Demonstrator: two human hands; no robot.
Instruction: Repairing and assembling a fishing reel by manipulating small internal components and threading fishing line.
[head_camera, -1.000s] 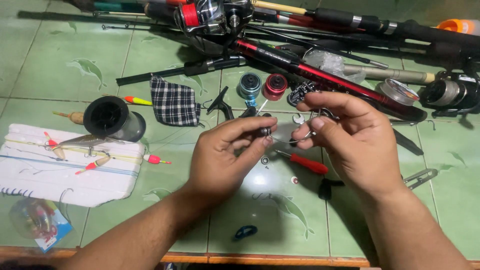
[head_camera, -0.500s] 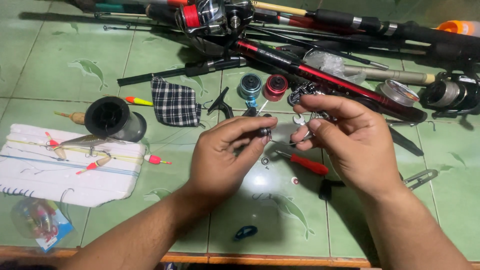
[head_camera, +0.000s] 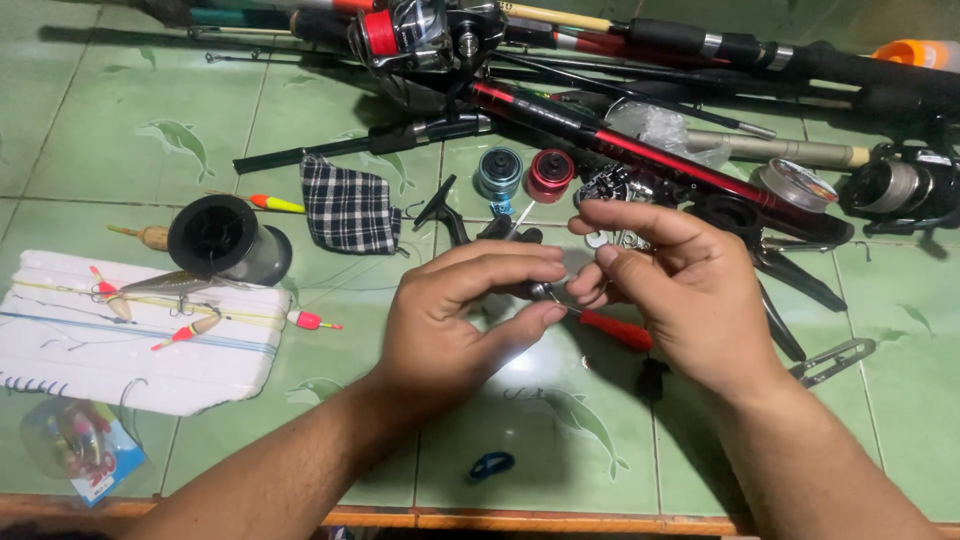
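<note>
Underfoot, so to speak, lies a green tiled floor (head_camera: 120, 120) with pale dolphin figures pressed into the tiles and a brown edge running along the near side. No more of the room shows.

Take the black line spool (head_camera: 215, 238) as the landmark. Just in front of it lies a white foam board (head_camera: 90, 370) strung with line and small red-tipped floats. Right of the spool sits a checked cloth (head_camera: 348, 205), and further right a blue spool (head_camera: 498, 172) and a red spool (head_camera: 549, 175) stand side by side. Beyond the spool, fishing rods (head_camera: 640, 150) and a reel (head_camera: 420, 35) are piled across the floor.

Well to the right of the spool, both hands meet above the tiles. The left hand (head_camera: 450, 320) closes its grip, thumb and fingertips, on a small metal part (head_camera: 538, 291), dark and shiny, too small to identify further. The right hand (head_camera: 680, 290) pinches the same piece from the other side, fingers curled. A red-handled tool (head_camera: 615, 330) lies on the floor directly beneath them.
</note>
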